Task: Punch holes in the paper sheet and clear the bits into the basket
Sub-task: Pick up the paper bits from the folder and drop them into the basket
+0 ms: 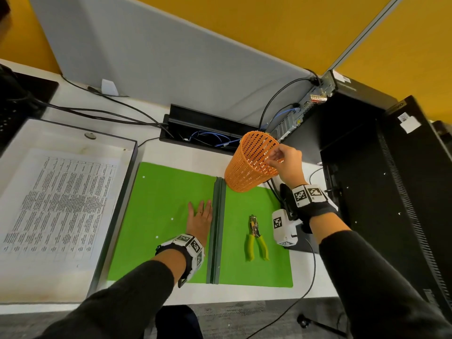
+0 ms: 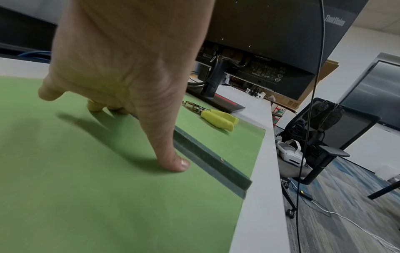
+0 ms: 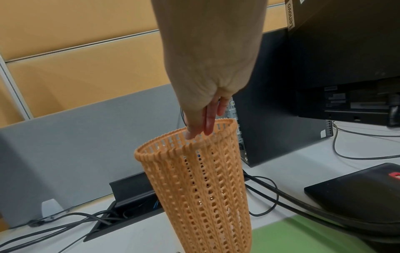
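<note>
- Two hands are at work over a bright green open folder [image 1: 168,192] lying flat on the white table [image 1: 244,293], with a dark grey spine strip [image 1: 216,228] running down its middle.
- Left hand [image 1: 199,220] lies palm down with straight fingers on the folder's left half, just beside the spine; the left wrist view shows its thumb [image 2: 171,157] pressing the green surface.
- Right hand [image 1: 287,162] is raised at the rim of a tall orange plastic mesh basket [image 1: 249,165]; its thumb and fingers pinch the near edge of the rim, and the right wrist view shows the fingers [image 3: 208,123] reaching down inside the opening.
- Basket stands tilted, its foot at the far edge of the folder's right half, its mouth leaning away from the person.
- Several small white paper bits [image 1: 172,219] lie scattered on the folder's left half, near the left hand.
- One hole punch with yellow-green handles [image 1: 255,238] lies on the folder's right half, well apart from both hands.
- Printed paper sheet [image 1: 58,206] rests in a shallow white tray [image 1: 111,138] to the left of the folder.
- Black computer tower [image 1: 342,118] and a monitor back [image 1: 391,192] stand to the right.
</note>
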`<state>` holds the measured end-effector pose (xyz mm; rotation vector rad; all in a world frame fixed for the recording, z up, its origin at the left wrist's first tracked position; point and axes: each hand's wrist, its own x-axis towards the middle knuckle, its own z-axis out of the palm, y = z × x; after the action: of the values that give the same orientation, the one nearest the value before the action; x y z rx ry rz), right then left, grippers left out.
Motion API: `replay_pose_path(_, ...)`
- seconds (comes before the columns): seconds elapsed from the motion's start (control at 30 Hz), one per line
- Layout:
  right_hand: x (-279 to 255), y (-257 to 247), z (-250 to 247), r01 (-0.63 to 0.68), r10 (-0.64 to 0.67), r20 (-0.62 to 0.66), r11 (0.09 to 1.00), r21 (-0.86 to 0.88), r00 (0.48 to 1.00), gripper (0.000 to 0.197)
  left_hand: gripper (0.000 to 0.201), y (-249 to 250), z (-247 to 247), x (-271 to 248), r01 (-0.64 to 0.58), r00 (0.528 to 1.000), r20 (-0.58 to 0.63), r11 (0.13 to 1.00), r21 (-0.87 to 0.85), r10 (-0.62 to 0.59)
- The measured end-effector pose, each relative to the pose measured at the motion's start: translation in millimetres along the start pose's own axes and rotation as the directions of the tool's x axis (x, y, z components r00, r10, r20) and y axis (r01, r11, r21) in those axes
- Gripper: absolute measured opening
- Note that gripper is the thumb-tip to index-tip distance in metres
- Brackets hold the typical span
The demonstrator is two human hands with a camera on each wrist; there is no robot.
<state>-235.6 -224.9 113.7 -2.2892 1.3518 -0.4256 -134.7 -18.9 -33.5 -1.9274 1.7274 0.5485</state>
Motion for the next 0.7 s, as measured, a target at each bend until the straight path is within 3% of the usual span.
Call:
replay_pose_path(0.13, 1, 0, 3, -0.008, 0.008, -0.011, 1.0, -0.016, 1.0, 0.003, 0.105, 0, -1, 0, 0.0, 1.0, 0.008, 1.0, -0.005, 0.0)
replay_pose_path(0.23, 0, -3, 5, 0.005, -0.006, -0.036, 1.0, -0.031, 0.999, 0.018, 0.105, -1, -2, -1, -0.007, 1.0, 0.008, 1.0, -0.002, 0.007)
replay_pose_path(0.47, -20, -40, 26, 0.163, -0.156, -0.166, 0.986, 0.032, 0.974, 0.003, 0.125, -23, -2, -8, -0.106, 0.994, -0.035, 0.992, -0.075, 0.103)
replay_pose_path(0.6, -44, -68, 71, 0.276, -0.27, -0.071, 0.954, 0.116, 0.96, 0.006, 0.124, -57, 8, -29, -0.039, 0.993, -0.115, 0.97, -0.24, 0.012)
replay_pose_path(0.7, -71, -71, 119, 0.284, -0.306, 0.101, 0.941, 0.183, 0.947, 0.006, 0.133, -88, 22, -46, 0.038, 0.995, -0.081, 0.955, -0.294, -0.064)
